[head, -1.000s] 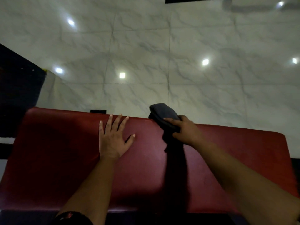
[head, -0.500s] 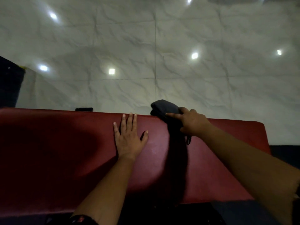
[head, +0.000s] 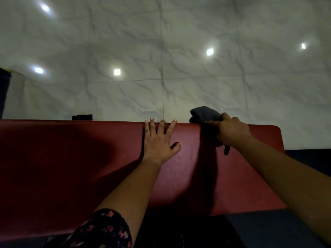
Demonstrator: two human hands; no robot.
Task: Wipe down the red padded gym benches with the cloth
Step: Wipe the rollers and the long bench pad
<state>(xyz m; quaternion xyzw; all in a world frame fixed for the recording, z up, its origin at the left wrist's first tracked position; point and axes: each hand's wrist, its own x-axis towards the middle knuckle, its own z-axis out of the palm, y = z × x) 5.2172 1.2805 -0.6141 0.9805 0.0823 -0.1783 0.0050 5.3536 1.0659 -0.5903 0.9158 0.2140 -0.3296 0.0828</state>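
A: Nearest the camera, at about 6 o'clock, what's that patterned bit?

B: A dark sleeve (head: 105, 230) with small red flowers, cut off by the bottom edge. Too dim to tell the fabric.

A: And the bench?

B: The red padded bench (head: 71, 167) fills the lower half, smooth and faintly grained like vinyl, with a rounded corner at 3 o'clock. Its left end runs out of view and a heavy shadow covers the left part.

A: The hands?

B: The left hand (head: 158, 140) lies flat on the pad just left of centre, fingers straight and spread, tips reaching the far edge. The right hand (head: 231, 130), at about 2 o'clock from it, has its fingers curled round the cloth (head: 205, 114).

A: Where's the cloth exactly?

B: At the bench's far edge, bunched into a soft dark grey lump that sticks out past the fingers. A strip of it hangs below the hand; the rest is hidden in the grip.

A: Beyond that?

B: A small black object (head: 82, 117) peeks over the far edge at 10 o'clock, mostly hidden. Then a glossy marbled tile floor (head: 161, 59) with bright light reflections.
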